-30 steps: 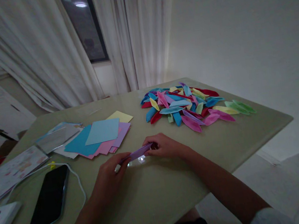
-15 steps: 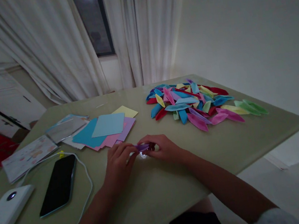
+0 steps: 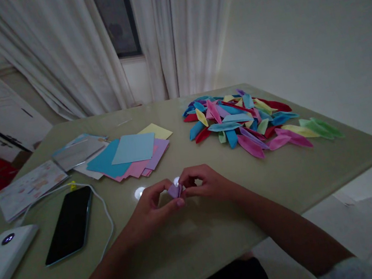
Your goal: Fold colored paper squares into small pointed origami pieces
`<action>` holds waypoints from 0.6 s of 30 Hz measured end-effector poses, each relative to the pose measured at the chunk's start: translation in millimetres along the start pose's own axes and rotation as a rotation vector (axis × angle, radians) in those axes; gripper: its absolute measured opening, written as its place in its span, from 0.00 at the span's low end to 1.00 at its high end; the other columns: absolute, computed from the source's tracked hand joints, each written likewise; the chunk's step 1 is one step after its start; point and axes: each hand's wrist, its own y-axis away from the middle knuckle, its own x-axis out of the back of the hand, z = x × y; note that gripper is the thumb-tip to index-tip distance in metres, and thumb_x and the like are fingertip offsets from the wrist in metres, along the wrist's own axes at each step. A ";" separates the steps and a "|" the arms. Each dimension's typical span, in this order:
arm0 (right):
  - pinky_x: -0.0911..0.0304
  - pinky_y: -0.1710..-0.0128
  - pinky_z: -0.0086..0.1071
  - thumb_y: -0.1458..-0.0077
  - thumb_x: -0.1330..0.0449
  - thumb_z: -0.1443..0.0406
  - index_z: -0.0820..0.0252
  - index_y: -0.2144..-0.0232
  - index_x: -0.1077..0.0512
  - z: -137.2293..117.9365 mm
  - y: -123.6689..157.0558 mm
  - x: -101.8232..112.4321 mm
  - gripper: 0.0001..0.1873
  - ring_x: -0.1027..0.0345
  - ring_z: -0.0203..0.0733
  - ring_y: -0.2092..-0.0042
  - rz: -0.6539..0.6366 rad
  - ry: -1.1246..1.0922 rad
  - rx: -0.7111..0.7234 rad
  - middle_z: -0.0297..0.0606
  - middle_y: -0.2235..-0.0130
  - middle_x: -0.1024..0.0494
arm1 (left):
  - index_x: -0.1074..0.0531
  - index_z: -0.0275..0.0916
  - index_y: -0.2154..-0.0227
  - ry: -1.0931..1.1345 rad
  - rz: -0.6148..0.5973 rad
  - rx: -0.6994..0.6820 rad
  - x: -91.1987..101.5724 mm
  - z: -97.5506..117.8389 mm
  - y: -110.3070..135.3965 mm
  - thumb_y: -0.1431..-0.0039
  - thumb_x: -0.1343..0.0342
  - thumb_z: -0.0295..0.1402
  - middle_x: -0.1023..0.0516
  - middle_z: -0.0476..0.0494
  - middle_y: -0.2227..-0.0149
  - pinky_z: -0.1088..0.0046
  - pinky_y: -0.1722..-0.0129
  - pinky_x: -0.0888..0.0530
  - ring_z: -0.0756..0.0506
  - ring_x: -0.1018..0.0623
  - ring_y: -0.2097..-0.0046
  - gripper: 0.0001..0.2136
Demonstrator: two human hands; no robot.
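A small folded piece of purple paper (image 3: 174, 191) is held between my two hands, just above the table near its middle. My left hand (image 3: 155, 203) pinches its left side, with the thumb below and the index finger curved over the top. From the right, my right hand (image 3: 202, 183) grips its other edge between thumb and fingertips. Part of the paper is hidden by the fingers. Beyond my left hand lies a fanned stack of coloured paper squares (image 3: 133, 148). Past my right hand is a heap of folded paper pieces (image 3: 235, 118) in many colours.
On the left of the table (image 3: 203, 253) lie a black-screened phone (image 3: 69, 224), a white power bank (image 3: 8, 259) with a white cable (image 3: 108, 216), and a printed packet (image 3: 30, 187). A clear sleeve (image 3: 78, 152) rests behind them. Curtains (image 3: 156, 36) hang beyond the far edge.
The purple paper has turned from lying flat and sideways to a tilted, bent shape. My left thumb has come forward under it. The view has shifted slightly.
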 end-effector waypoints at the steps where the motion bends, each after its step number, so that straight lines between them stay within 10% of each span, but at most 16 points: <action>1: 0.36 0.64 0.30 0.40 0.26 0.59 0.59 0.61 0.19 -1.2 0.1 -0.7 0.10 0.32 0.35 0.68 -0.006 -0.018 0.008 0.31 0.68 0.23 | 0.22 0.41 0.67 0.048 -0.003 0.005 -0.5 -0.9 -0.9 0.37 0.28 0.36 0.20 0.49 0.64 0.71 0.56 0.30 0.46 0.23 0.60 0.08; 18: 0.34 0.61 0.31 0.37 0.27 0.56 0.59 0.64 0.16 -12.5 3.3 -7.9 0.12 0.27 0.37 0.64 0.065 -0.092 0.079 0.34 0.65 0.21 | 0.19 0.40 0.62 0.253 0.153 -0.020 -7.3 -0.3 -1.7 0.39 0.25 0.41 0.20 0.49 0.67 0.77 0.65 0.27 0.50 0.23 0.66 0.12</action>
